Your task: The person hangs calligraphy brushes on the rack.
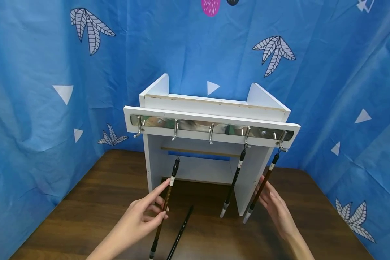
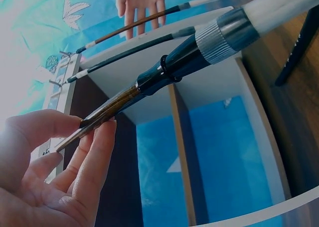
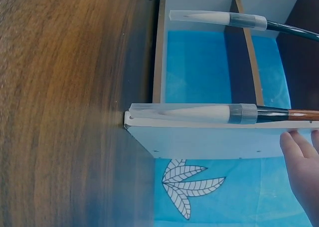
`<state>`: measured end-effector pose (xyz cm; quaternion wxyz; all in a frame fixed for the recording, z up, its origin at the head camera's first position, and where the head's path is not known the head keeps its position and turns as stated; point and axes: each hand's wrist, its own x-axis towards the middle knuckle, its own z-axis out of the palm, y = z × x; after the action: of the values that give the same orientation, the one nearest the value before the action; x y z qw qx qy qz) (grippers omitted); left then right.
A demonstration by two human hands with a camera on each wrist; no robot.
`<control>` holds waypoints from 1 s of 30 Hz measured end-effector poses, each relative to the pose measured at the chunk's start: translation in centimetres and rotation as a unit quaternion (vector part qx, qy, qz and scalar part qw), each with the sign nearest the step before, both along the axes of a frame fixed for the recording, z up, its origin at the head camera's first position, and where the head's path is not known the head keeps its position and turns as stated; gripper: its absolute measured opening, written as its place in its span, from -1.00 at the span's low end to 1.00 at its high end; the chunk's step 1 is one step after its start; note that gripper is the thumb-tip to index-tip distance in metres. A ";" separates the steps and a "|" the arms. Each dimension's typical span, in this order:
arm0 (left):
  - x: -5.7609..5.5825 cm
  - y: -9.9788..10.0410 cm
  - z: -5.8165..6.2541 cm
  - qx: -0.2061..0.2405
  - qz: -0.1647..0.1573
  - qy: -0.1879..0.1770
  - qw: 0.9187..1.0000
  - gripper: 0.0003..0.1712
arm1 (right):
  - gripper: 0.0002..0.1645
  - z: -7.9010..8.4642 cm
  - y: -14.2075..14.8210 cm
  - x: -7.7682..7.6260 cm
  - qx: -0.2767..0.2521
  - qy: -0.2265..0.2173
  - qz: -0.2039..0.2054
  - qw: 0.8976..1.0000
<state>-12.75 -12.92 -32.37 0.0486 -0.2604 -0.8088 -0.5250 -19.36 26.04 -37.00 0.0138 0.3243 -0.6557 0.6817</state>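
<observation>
My left hand [image 1: 146,211] pinches a calligraphy brush [image 1: 168,195] by its brown shaft, thumb on one side and fingers on the other. Its hanging loop points up and its white bristle end [image 2: 286,7] points down, toward the person. From the two rightmost hooks hang a black-handled brush [image 1: 235,180] and a brown-handled brush [image 1: 263,182], both with clear caps over white bristles. My right hand [image 1: 276,211] is beside the brown hanging brush, fingers extended by the rack's right side panel [image 3: 214,142]. Another dark brush [image 1: 182,231] lies on the table.
A white rack [image 1: 214,103] stands on the dark wooden table [image 1: 117,187]. Along its front runs a metal hook strip [image 1: 195,125]; the three hooks on the left carry nothing. A blue patterned curtain [image 1: 182,43] surrounds the table.
</observation>
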 end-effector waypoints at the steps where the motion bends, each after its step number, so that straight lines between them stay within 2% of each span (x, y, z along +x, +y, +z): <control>1: 0.0 0.0 0.0 0.000 -0.001 0.000 1.000 -0.13 | -0.46 -0.1 0.0 0.0 0.002 0.000 0.000 1.000; 8: 0.2 0.0 0.3 0.002 0.000 0.002 1.000 -0.13 | -0.45 -0.2 0.2 0.2 0.008 -0.017 -0.007 1.000; 23: 0.3 -0.2 0.7 0.015 0.005 0.055 0.998 -0.13 | -0.46 -0.2 0.2 0.1 0.012 -0.008 -0.010 1.000; 30: 0.3 -0.2 1.0 0.018 0.002 0.061 0.998 -0.14 | -0.45 -0.2 0.2 0.0 0.014 -0.014 -0.010 1.000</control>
<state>-12.49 -13.13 -31.39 0.1031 -0.2892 -0.7956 -0.5223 -19.39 26.29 -37.21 0.0072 0.3086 -0.6683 0.6768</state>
